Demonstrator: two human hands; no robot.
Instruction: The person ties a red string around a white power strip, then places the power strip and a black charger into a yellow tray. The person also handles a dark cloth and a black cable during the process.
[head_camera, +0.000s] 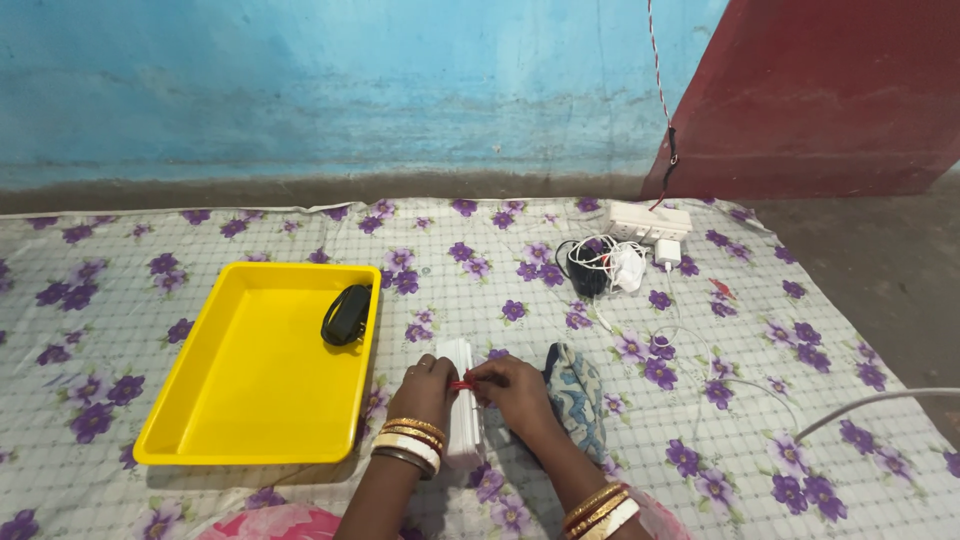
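My left hand (425, 388) and my right hand (515, 392) meet over a white folded bundle (461, 418) lying on the flowered cloth. Both pinch a small red band (463, 383) across the bundle's upper part. Bangles ring both wrists. A blue patterned pouch (580, 395) lies just right of my right hand, partly under it. To the left stands a yellow tray (235, 400) with a black oval case (346, 315) resting against its far right rim.
At the back right lie a white power strip (648, 220), a white charger plug (667, 252) and a tangle of black and white cables (600, 265). A white cable (870, 400) crosses the right edge. A red-white cord (660, 80) hangs down the blue wall.
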